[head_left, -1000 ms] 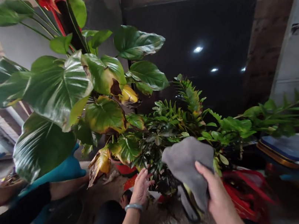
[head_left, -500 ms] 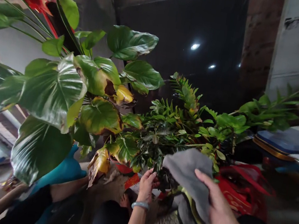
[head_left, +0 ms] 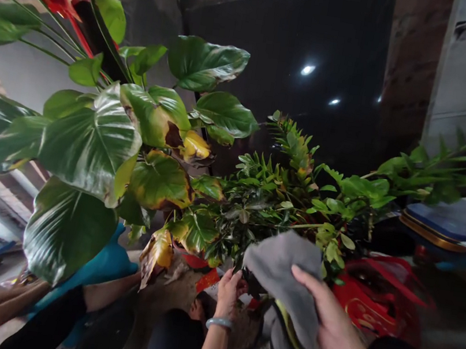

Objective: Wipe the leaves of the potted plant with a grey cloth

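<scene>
A grey cloth (head_left: 288,270) with a yellow-green edge hangs from my right hand (head_left: 327,305), the thumb on top and the other fingers hidden behind it. Its upper part lies against the lower leaves of a bushy green plant (head_left: 250,200). My left hand (head_left: 228,290), with a pale bangle at the wrist, is at the bottom of that foliage just left of the cloth. Its thumb and fingers are pinched together at a dark stem or leaf of the plant, too small to make out clearly.
A large-leaved plant (head_left: 94,136) with yellowed, browned leaves fills the left. Behind stands a dark glossy panel (head_left: 276,58). A red bag (head_left: 372,300) sits at right, near a blue box (head_left: 449,221). At lower left are another person's arms (head_left: 7,304) and a turquoise object (head_left: 101,265).
My right hand and the cloth have shifted a little left, closer to my left hand. My left hand stays nearly in place. The whole view has drifted slightly.
</scene>
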Tool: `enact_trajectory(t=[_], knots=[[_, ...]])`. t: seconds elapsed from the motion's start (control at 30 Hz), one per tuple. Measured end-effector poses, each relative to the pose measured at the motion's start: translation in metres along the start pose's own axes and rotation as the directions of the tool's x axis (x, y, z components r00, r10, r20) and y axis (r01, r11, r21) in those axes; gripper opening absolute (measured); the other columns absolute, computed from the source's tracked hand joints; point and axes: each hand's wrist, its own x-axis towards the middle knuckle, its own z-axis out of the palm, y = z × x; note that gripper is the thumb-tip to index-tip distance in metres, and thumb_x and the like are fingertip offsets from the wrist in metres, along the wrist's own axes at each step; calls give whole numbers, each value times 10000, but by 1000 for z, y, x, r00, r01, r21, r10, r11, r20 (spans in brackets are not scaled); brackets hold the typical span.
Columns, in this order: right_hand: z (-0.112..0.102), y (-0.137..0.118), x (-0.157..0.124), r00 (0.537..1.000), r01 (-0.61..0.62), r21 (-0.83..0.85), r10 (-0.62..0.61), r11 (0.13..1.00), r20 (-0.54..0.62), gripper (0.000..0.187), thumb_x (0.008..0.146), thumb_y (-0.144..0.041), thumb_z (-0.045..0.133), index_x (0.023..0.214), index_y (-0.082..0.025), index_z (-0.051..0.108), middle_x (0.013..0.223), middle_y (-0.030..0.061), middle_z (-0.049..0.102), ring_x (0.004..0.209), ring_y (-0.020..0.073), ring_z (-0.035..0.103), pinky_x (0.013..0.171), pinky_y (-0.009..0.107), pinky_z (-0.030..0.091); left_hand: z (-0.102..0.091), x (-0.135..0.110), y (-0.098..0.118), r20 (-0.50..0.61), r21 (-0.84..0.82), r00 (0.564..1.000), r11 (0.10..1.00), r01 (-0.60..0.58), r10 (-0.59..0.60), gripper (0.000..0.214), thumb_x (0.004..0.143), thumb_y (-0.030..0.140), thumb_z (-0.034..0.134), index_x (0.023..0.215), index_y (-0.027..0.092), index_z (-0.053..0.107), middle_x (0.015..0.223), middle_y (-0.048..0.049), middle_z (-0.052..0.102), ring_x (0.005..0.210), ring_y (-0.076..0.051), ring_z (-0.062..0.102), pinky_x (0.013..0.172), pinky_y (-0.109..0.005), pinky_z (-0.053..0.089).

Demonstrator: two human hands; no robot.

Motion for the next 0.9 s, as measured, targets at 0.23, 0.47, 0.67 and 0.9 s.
enact_trajectory(t=[0.23,0.47,0.67,0.9], knots=[[45,-38,58,991,72,28,-68,997,-119,161,622,-158,767,754,-192,682,619,57,765,789,299,772,747,391,633,8,2,-9,-22,-33,1000,999,19,-20,345,575,344,802,719,254,502,627,16,512,606,-187,562,611,-325,491],[-1,13,7,994,-97,-47,95,994,-55,243,541,-242,834,736,-145,727,596,108,754,712,343,767,705,425,633,0,7,-11,-30,-31,1000,1000,3,-4,308,579,316,793,724,228,536,615,20,541,567,-155,528,591,-294,479],[40,-51,40,950,312,46,-310,949,-48,279,565,-165,819,831,-183,736,702,25,792,764,273,766,745,362,629,10,0,-7,-51,-42,998,998,43,-45,231,628,237,767,777,212,592,631,-2,557,594,-176,554,601,-304,486],[1,11,29,985,-30,-16,27,999,-171,137,573,-156,798,606,-193,670,494,71,710,568,299,743,627,390,640,7,2,-1,-48,-12,997,998,61,-62,292,561,279,799,727,222,565,621,20,533,584,-171,543,610,-305,462]])
